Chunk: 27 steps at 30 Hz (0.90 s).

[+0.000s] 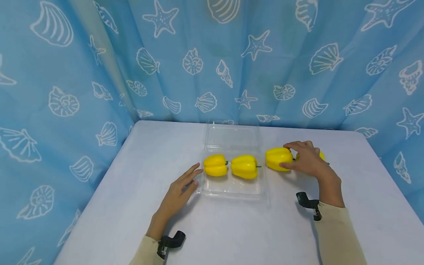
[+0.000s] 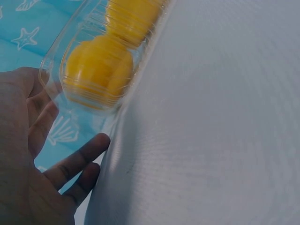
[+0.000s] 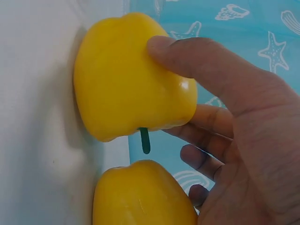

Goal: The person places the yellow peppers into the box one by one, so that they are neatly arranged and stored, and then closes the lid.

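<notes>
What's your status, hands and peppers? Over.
Right hand pinching yellow pepper beside clear container. Left hand at container's left edge. Two peppers inside. Container's right side between.

No text, label, brand, number or sign can be read in any of the three views.
</notes>
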Tool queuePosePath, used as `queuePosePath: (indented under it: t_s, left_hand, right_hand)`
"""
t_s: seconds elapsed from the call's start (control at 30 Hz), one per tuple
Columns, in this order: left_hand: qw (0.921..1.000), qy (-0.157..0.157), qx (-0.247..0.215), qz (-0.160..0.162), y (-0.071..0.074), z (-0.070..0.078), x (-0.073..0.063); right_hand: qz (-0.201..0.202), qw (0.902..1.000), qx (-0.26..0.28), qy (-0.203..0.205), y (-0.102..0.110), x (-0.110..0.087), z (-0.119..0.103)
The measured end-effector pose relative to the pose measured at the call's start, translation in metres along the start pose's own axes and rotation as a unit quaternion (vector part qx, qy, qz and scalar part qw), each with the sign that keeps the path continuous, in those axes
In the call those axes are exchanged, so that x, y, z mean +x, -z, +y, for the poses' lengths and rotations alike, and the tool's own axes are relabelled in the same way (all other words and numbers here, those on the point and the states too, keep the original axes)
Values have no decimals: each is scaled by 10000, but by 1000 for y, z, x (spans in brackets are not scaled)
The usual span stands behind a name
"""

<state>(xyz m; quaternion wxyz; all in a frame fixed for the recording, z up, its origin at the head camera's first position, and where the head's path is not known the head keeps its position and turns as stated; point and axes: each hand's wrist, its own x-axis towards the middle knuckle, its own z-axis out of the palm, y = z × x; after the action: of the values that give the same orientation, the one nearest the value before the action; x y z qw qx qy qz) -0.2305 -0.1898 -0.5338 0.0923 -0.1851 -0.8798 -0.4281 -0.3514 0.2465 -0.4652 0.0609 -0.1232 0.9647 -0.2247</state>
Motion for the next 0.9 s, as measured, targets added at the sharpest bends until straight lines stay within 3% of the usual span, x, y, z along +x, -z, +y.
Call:
queuePosePath:
  t_s: [0.7, 0.9]
  left_hand:
    - [10000, -5, -55, -12, 1, 0, 2]
    - [10000, -34, 19, 31, 0, -1, 0]
  right_hand:
    - [318, 9995, 7, -60, 8, -9, -6]
    - [568, 9983, 0, 130, 8, -13, -4]
